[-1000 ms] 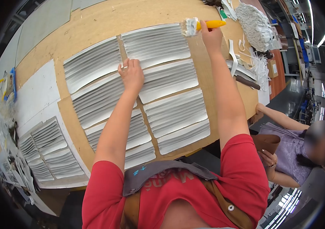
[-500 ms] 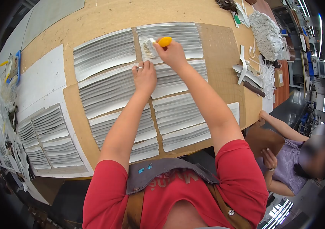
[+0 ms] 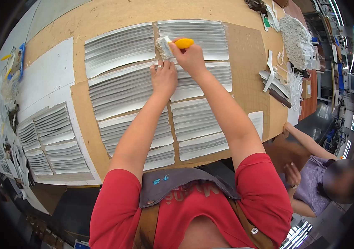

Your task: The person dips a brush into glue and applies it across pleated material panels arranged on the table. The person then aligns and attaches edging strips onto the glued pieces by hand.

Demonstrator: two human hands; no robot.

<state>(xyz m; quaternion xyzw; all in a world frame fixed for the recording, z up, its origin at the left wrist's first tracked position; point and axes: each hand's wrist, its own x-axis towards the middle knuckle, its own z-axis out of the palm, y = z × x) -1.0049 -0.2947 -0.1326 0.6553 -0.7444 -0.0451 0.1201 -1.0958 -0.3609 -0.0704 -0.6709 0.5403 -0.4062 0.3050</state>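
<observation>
Presently, taking the middle of the view as the hub, the brush (image 3: 168, 45) is at about 12 o'clock, its pale bristles over the left end of the upper-right block of strips (image 3: 202, 35), apparently touching it. The right hand (image 3: 191, 58) is closed around the yellow handle, with the bristle end pointing towards 9 o'clock. The left hand (image 3: 164, 79) lies just beside it, towards 7 o'clock from the brush, fingers bent and tips down by the gap between the blocks; whether it pinches an edge or only presses, I cannot tell.

The step in hand looks to be brushing across the strips, worked at the far row. To my eye, a next stroke calls for keeping the bristles flat, drawing along the strips towards 3 o'clock, and steady left fingers so that the thin edges do not lift or slide.

More blocks lie on the brown board (image 3: 247, 62) below the hands, running down towards 6 o'clock. A smaller group of strips (image 3: 58, 124) sits at about 9 o'clock, white offcuts (image 3: 269, 74) lie between 2 and 3, and a ragged white pile (image 3: 295, 43) rests near 2. Near 4 o'clock a co-worker's hand (image 3: 292, 174) is at a brown sheet (image 3: 283, 153)
</observation>
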